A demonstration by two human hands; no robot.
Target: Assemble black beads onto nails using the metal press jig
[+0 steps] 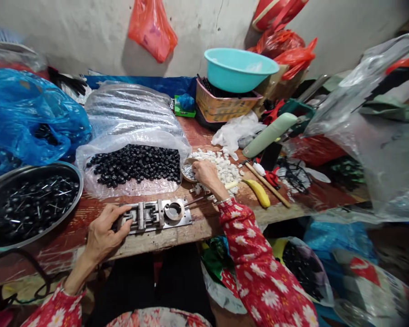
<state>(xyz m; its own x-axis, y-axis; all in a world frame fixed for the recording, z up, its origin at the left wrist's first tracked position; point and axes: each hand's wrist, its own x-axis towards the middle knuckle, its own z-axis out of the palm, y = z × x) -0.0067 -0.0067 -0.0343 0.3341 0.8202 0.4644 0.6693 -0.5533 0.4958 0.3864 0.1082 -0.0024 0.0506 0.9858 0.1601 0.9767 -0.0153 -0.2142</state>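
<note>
A person in red, daisy-print sleeves (pixel 255 259) works at a worn wooden bench (pixel 197 227), both bare hands busy above its near edge. The left hand (pixel 105 229) grasps the left end of a metal jig (pixel 161 213), thumb in front and fingers curled over the frame. The jig lies flat on the bench near its edge; the clock directions here are taken from it. At one o'clock, the right hand (pixel 206 173) dips its bent fingers into a small bowl (pixel 190 180) of silvery pins (pixel 187 170); whether the fingertips pinch any of them cannot be told. A heap of glossy black caps (pixel 139 163) spreads over clear plastic (pixel 136 188) at eleven o'clock. A metal basin (pixel 81 188) at nine o'clock holds black pieces with pins (pixel 37 204) jutting out. White chunks (pixel 226 172) lie scattered at two o'clock, just beside the right hand, while a yellow banana-shaped object (pixel 259 193) and a wooden-handled hammer (pixel 269 185) rest between two and three. A turquoise tub (pixel 241 75) tops a crate (pixel 221 106) farther off at one o'clock.
</note>
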